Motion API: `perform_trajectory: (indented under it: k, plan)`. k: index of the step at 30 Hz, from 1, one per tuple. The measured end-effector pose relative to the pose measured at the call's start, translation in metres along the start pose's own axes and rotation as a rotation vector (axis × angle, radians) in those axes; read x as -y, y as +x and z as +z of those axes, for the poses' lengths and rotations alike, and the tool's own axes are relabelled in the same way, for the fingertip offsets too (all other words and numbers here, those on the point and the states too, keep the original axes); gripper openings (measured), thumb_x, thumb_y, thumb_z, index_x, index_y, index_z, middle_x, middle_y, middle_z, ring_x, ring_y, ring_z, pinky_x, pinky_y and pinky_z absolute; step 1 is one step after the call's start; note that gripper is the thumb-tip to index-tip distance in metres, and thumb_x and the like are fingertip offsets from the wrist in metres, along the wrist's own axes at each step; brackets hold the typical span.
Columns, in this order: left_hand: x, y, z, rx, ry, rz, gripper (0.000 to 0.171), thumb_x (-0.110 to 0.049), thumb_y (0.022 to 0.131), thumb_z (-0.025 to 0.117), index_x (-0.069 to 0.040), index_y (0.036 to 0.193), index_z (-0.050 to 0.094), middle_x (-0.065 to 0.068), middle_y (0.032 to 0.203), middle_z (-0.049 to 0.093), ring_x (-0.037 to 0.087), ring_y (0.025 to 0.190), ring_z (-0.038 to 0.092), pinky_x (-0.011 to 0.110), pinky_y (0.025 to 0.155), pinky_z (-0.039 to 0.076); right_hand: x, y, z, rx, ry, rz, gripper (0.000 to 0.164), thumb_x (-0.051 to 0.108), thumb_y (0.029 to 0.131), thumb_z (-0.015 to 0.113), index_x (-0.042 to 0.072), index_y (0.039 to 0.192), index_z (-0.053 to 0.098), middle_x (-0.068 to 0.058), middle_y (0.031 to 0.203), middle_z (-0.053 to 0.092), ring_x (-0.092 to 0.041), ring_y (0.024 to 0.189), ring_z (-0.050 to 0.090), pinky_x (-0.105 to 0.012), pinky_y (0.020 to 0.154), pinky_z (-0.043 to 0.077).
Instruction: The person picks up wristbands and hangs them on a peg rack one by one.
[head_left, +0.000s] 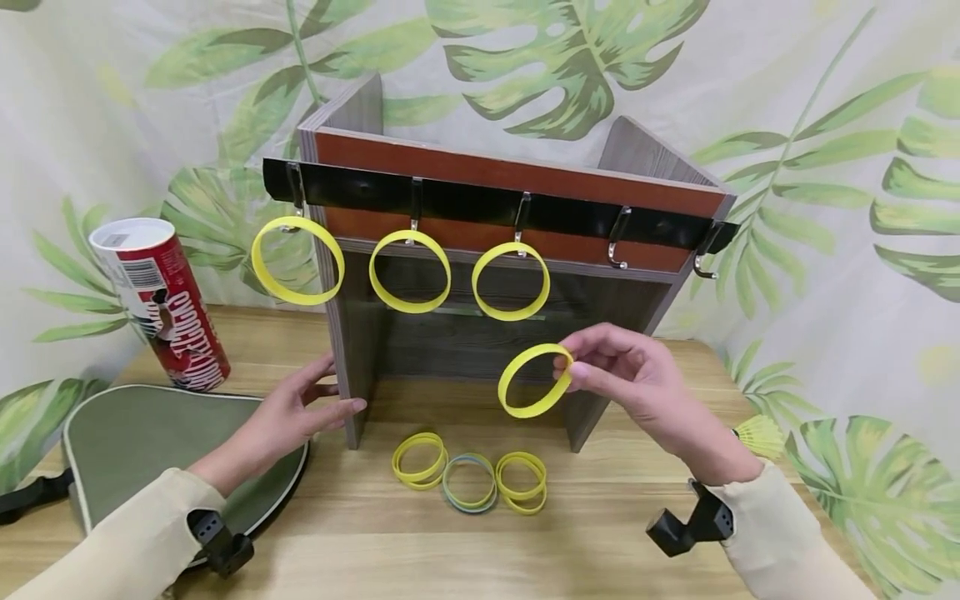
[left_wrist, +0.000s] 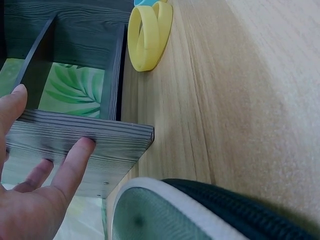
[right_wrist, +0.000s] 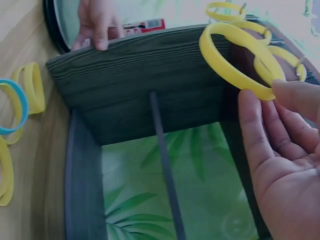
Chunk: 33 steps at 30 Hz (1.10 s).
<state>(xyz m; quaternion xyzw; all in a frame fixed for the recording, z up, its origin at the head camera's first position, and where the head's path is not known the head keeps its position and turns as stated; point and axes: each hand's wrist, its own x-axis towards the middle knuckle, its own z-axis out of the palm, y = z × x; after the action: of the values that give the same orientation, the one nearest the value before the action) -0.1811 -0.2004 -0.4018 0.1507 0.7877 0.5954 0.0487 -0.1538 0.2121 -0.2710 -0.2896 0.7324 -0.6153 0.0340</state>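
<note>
A yellow silicone wristband (head_left: 536, 381) is pinched between the thumb and fingers of my right hand (head_left: 637, 375), in front of the wooden shelf (head_left: 517, 162). In the right wrist view the wristband (right_wrist: 240, 60) tilts over the fingertips. My left hand (head_left: 300, 408) grips the shelf's left side panel (left_wrist: 80, 140), thumb on the inner side and fingers against the outer face. Three yellow wristbands hang from the left, second and middle hooks of the black hook rail (head_left: 465, 192); the two right hooks (head_left: 617, 242) hold nothing. Several more wristbands (head_left: 470, 483), yellow and blue, lie on the table.
A red and white can (head_left: 165, 304) stands at the back left. Below it lies a green zippered case (head_left: 172, 442), close by the left forearm. Behind the right wrist sits a yellow shuttlecock (head_left: 761, 436). A leaf-patterned cloth (head_left: 825, 125) hangs behind the wooden table (head_left: 360, 550).
</note>
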Motion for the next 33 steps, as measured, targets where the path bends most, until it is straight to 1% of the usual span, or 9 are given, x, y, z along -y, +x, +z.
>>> perform_trajectory:
  k: [2,5,7,9,11,16,18,27,33]
  plan:
    - [0.0,-0.001,-0.001,0.002,-0.001,-0.009,0.082,-0.019,0.102,0.07,-0.015,0.168,0.023,0.025,0.162,0.037,0.021,0.128,0.058,0.029,0.088,0.063,0.005,-0.001,0.0,-0.028,0.069,-0.042,0.023,-0.007,0.101,0.061,0.011,0.112,0.071,0.003,0.104,0.077,-0.009,0.094,0.073,-0.026,0.086,0.063]
    - [0.0,-0.001,-0.002,0.002,-0.005,-0.015,0.082,-0.02,0.102,0.07,-0.015,0.168,0.022,0.025,0.162,0.037,0.009,0.123,0.059,0.029,0.088,0.063,0.012,-0.001,0.002,-0.083,0.212,-0.086,0.026,-0.01,0.103,0.055,0.01,0.114,0.069,0.001,0.106,0.076,-0.01,0.1,0.074,-0.026,0.09,0.063]
    - [0.0,-0.001,-0.002,-0.001,-0.004,-0.016,0.083,-0.02,0.102,0.071,-0.015,0.168,0.022,0.025,0.162,0.038,0.005,0.121,0.059,0.028,0.088,0.063,0.017,-0.002,0.003,-0.131,0.303,-0.104,0.026,-0.009,0.104,0.053,0.009,0.115,0.068,0.0,0.107,0.076,-0.01,0.103,0.073,-0.026,0.092,0.062]
    - [0.0,-0.001,-0.001,-0.005,-0.001,-0.016,0.083,-0.02,0.102,0.071,-0.015,0.168,0.022,0.026,0.161,0.039,0.004,0.12,0.059,0.028,0.088,0.063,0.021,-0.002,0.004,-0.176,0.366,-0.122,0.024,-0.008,0.105,0.051,0.007,0.116,0.067,-0.002,0.108,0.075,-0.012,0.105,0.073,-0.026,0.095,0.062]
    - [0.0,-0.001,-0.001,-0.007,0.001,-0.017,0.082,-0.02,0.102,0.071,-0.016,0.168,0.023,0.026,0.16,0.04,0.008,0.122,0.06,0.028,0.087,0.063,0.024,-0.003,0.004,-0.215,0.407,-0.143,0.024,-0.008,0.105,0.051,0.006,0.116,0.067,-0.003,0.109,0.074,-0.013,0.105,0.074,-0.027,0.096,0.061]
    - [0.0,0.0,-0.001,-0.007,0.008,-0.018,0.082,-0.021,0.102,0.071,-0.017,0.168,0.023,0.025,0.161,0.04,0.03,0.131,0.057,0.029,0.087,0.063,0.027,-0.003,0.002,-0.275,0.476,-0.185,0.022,-0.008,0.106,0.049,0.004,0.117,0.065,-0.004,0.112,0.074,-0.014,0.106,0.074,-0.027,0.098,0.061]
    - [0.0,0.0,-0.001,-0.005,0.009,-0.02,0.082,-0.021,0.102,0.071,-0.017,0.168,0.023,0.024,0.162,0.039,0.035,0.134,0.055,0.03,0.088,0.063,0.028,-0.002,0.002,-0.296,0.495,-0.19,0.021,-0.008,0.106,0.05,0.002,0.117,0.065,-0.005,0.112,0.075,-0.014,0.107,0.074,-0.027,0.097,0.061]
    - [0.0,0.0,0.0,-0.003,0.001,-0.018,0.083,-0.02,0.102,0.07,-0.016,0.169,0.022,0.025,0.162,0.037,0.041,0.137,0.051,0.03,0.088,0.063,0.02,0.001,0.003,-0.359,0.536,-0.166,0.018,-0.007,0.105,0.052,0.002,0.113,0.066,-0.007,0.107,0.078,-0.015,0.104,0.076,-0.027,0.095,0.062]
    - [-0.001,-0.001,0.0,-0.006,-0.003,-0.014,0.081,-0.02,0.102,0.07,-0.017,0.168,0.023,0.025,0.161,0.04,0.035,0.134,0.055,0.031,0.087,0.063,0.012,0.001,0.002,-0.377,0.51,-0.119,0.02,-0.007,0.104,0.054,0.007,0.112,0.066,-0.004,0.107,0.077,-0.012,0.104,0.074,-0.025,0.094,0.062]
